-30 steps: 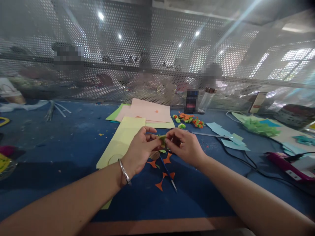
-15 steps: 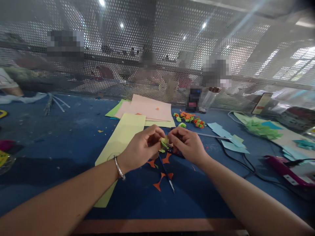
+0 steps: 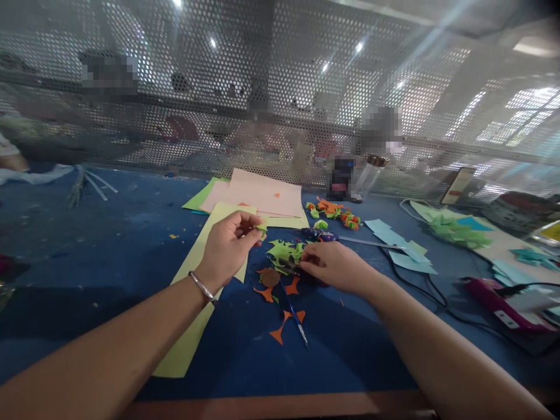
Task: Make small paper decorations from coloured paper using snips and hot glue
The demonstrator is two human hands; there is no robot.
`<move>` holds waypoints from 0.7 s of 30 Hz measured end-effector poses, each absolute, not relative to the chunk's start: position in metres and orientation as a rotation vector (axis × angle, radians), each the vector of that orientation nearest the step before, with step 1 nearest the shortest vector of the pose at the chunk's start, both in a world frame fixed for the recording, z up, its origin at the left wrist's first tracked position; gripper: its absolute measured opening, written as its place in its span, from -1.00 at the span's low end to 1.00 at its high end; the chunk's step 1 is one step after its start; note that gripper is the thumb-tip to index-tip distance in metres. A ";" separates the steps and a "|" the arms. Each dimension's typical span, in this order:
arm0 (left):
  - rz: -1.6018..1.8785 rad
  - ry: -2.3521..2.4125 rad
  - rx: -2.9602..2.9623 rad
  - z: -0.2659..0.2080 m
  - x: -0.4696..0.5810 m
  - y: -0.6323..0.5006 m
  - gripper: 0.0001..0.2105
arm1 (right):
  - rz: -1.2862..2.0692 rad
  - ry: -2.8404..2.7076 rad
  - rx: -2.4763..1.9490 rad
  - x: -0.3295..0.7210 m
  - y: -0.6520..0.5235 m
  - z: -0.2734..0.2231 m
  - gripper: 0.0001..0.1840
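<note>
- Paper piece: the small green paper piece [image 3: 262,226] is raised above the pale yellow strip [image 3: 179,347], in front of the pink sheets [image 3: 266,186].
- Orientation: its free edge points right, toward the right hand [image 3: 336,265]; part of it bends downward. Fingers cover the rest, so its long axis cannot be determined.
- Left hand [image 3: 230,245]: thumb and fingertips are pinched together on the paper piece.
- Right hand: fingers are curled, tips at a dark tool [image 3: 287,266]. Whether they grip it cannot be determined.
- Change: half a second ago both hands meet at the paper piece; now the left hand is farther left with it and the right hand is apart. The green scraps [image 3: 280,251] between them are now exposed.
- Near side: a brown disc [image 3: 270,277] lies beside the brush [image 3: 293,312], whose tip points toward the person; orange scraps [image 3: 277,335] surround the handle.
- Surface: a blue tabletop [image 3: 350,356]. Folded orange-and-green pieces [image 3: 350,219], light blue papers [image 3: 411,262] and a magenta power strip [image 3: 485,300] occupy its right half.
- Room: a perforated screen [image 3: 289,76] stands behind the table; shapes beyond it are blurred.
</note>
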State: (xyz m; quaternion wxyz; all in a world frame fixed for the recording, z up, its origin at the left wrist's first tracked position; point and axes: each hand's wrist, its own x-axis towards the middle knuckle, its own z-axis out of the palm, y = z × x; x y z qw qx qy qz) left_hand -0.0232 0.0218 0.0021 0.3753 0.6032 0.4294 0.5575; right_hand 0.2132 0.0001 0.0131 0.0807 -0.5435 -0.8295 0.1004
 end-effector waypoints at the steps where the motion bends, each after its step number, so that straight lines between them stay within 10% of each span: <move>1: 1.442 1.096 1.514 0.002 -0.023 0.022 -0.87 | 0.311 -2.458 -1.648 0.215 0.000 0.016 -0.81; 8: 1.479 1.060 1.462 0.000 -0.021 0.023 -0.86 | 0.032 -2.163 -2.051 0.255 0.018 0.026 -0.77; 21: 1.520 1.011 1.449 0.001 -0.022 0.022 -0.84 | 0.866 -1.783 -1.954 0.283 0.045 -0.001 -0.71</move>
